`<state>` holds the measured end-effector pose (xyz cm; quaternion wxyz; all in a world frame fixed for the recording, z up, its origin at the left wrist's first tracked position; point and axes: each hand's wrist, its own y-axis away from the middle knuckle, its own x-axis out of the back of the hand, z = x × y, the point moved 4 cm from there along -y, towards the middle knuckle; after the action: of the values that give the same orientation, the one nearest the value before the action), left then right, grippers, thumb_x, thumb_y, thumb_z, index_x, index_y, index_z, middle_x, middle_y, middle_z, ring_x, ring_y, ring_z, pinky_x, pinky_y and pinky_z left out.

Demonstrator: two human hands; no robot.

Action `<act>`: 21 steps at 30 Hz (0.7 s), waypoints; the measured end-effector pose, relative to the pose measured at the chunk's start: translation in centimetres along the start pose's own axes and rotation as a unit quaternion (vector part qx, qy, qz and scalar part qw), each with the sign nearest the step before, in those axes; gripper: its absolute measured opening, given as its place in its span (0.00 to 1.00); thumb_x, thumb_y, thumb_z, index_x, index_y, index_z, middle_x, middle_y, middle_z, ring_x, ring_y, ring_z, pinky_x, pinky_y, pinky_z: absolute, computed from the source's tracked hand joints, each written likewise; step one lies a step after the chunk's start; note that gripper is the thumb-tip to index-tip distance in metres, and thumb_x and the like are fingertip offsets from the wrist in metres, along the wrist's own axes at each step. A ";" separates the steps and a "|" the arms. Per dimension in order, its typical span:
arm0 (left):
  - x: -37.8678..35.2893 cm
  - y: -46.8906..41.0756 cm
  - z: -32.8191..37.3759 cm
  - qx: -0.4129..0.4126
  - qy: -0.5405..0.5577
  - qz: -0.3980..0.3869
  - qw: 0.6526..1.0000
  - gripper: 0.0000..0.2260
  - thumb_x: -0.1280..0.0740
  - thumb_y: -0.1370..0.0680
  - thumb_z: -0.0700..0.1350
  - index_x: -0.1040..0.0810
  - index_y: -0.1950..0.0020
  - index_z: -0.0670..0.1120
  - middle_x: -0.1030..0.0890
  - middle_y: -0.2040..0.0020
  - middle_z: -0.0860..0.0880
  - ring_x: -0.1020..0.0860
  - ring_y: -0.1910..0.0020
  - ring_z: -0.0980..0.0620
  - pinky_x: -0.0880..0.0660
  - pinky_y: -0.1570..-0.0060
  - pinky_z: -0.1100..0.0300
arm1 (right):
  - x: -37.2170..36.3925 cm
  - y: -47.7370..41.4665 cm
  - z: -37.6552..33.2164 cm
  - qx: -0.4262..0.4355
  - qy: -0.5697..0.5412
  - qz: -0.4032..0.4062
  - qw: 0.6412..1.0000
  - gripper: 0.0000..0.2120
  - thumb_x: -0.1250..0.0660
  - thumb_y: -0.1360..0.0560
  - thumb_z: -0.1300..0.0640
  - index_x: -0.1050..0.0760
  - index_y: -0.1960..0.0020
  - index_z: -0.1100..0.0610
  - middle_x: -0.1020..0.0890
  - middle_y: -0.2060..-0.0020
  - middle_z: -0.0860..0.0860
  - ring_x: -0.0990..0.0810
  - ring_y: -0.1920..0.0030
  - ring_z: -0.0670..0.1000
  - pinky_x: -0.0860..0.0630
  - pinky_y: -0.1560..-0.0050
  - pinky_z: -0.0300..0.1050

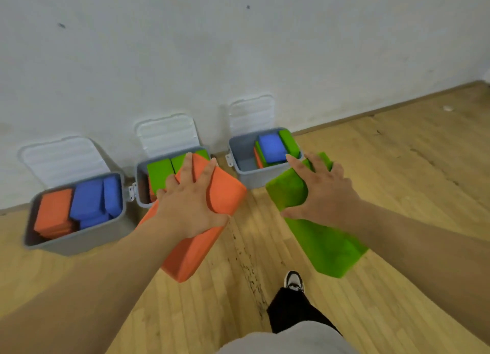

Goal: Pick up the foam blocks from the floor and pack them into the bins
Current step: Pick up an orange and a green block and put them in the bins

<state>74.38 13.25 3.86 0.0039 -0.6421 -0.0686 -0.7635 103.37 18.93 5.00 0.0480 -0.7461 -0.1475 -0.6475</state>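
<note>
L hand (191, 202) grips orange foam block (228, 194), R hand (324, 192) grips green foam block (328, 247), both over wood floor (397, 168) nr three open grey bins (79, 238).

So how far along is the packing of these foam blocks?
Well along, it seems. Done: the left bin, middle bin and right bin all hold blocks already. In hand: the left grip holds an orange block, the right grip a green block, both above the floor. Left: setting these two in; the right bin shows bare space. No loose blocks show on the floor in view.
</note>
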 end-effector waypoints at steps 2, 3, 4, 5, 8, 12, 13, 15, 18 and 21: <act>-0.7 -4.4 -0.1 0.030 0.005 0.000 1.000 0.59 0.31 0.40 0.76 0.68 0.23 0.69 0.68 0.18 0.50 0.44 0.24 0.30 0.38 0.29 0.31 | -0.3 -5.7 1.4 0.025 0.012 -0.007 1.000 0.59 0.34 0.43 0.19 0.67 0.24 0.27 0.53 0.20 0.43 0.45 0.26 0.70 0.33 0.32 0.72; -0.8 -6.5 -0.1 0.050 0.009 -0.003 0.999 0.59 0.31 0.40 0.76 0.68 0.23 0.69 0.69 0.18 0.51 0.44 0.24 0.30 0.38 0.29 0.31 | -0.1 -8.7 2.0 0.035 0.014 -0.016 0.999 0.59 0.34 0.43 0.19 0.67 0.24 0.27 0.54 0.20 0.44 0.46 0.25 0.70 0.33 0.32 0.72; -0.9 -8.5 0.0 0.071 0.013 -0.009 0.997 0.59 0.31 0.40 0.76 0.69 0.23 0.69 0.69 0.18 0.51 0.45 0.23 0.30 0.39 0.28 0.31 | 0.2 -11.6 2.6 0.044 0.013 -0.030 0.998 0.59 0.33 0.43 0.19 0.67 0.24 0.27 0.54 0.20 0.44 0.47 0.25 0.70 0.34 0.32 0.72; -0.9 -10.3 0.1 0.092 0.020 -0.014 0.995 0.59 0.31 0.40 0.76 0.69 0.23 0.69 0.69 0.18 0.51 0.45 0.23 0.30 0.39 0.28 0.31 | 0.6 -14.2 3.1 0.055 0.015 -0.044 0.997 0.59 0.33 0.42 0.19 0.67 0.25 0.27 0.54 0.20 0.44 0.47 0.25 0.70 0.34 0.32 0.72; -0.5 -15.3 0.5 0.136 0.038 -0.014 0.990 0.59 0.30 0.39 0.76 0.69 0.23 0.69 0.68 0.18 0.51 0.46 0.22 0.29 0.40 0.28 0.29 | 2.2 -22.0 4.1 0.093 0.035 -0.067 0.993 0.58 0.34 0.42 0.19 0.68 0.26 0.26 0.54 0.20 0.44 0.47 0.25 0.70 0.34 0.32 0.73; -0.2 -21.9 -0.5 0.181 0.055 -0.032 0.981 0.60 0.30 0.40 0.77 0.70 0.23 0.69 0.68 0.18 0.50 0.47 0.22 0.30 0.40 0.28 0.29 | 3.6 -31.6 4.0 0.118 0.034 -0.094 0.988 0.58 0.34 0.42 0.19 0.68 0.25 0.26 0.55 0.20 0.43 0.48 0.24 0.70 0.35 0.31 0.74; -0.2 -24.0 -1.1 0.184 0.053 -0.036 0.981 0.60 0.31 0.40 0.77 0.70 0.23 0.69 0.68 0.18 0.50 0.47 0.22 0.30 0.40 0.28 0.30 | 3.5 -34.1 3.8 0.120 0.032 -0.097 0.988 0.58 0.34 0.42 0.20 0.67 0.25 0.26 0.55 0.20 0.43 0.48 0.24 0.70 0.36 0.31 0.74; -0.6 -28.6 -2.6 0.185 0.050 -0.046 0.980 0.59 0.31 0.39 0.77 0.69 0.23 0.69 0.68 0.18 0.50 0.46 0.23 0.30 0.40 0.28 0.31 | 2.7 -39.1 3.4 0.115 0.025 -0.104 0.988 0.59 0.33 0.42 0.20 0.67 0.24 0.27 0.55 0.20 0.43 0.48 0.24 0.70 0.36 0.30 0.73; -1.7 -37.1 -5.1 0.170 0.052 -0.062 0.982 0.58 0.31 0.39 0.77 0.68 0.22 0.68 0.67 0.18 0.50 0.44 0.24 0.30 0.38 0.30 0.32 | 0.4 -46.8 3.0 0.085 0.010 -0.116 0.990 0.59 0.32 0.42 0.20 0.67 0.24 0.27 0.55 0.20 0.43 0.48 0.23 0.71 0.36 0.29 0.72; -3.5 -46.7 -8.1 0.144 0.053 -0.075 0.985 0.58 0.32 0.39 0.77 0.67 0.22 0.68 0.67 0.18 0.50 0.44 0.24 0.30 0.37 0.30 0.33 | -2.5 -54.5 2.8 0.042 -0.004 -0.128 0.991 0.58 0.32 0.42 0.21 0.67 0.25 0.26 0.55 0.20 0.42 0.47 0.23 0.71 0.35 0.30 0.71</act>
<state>62.67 58.35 -5.53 0.0425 -0.5866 -0.2254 -0.7767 90.40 71.17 -4.36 -0.0043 -0.7213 -0.2692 -0.6381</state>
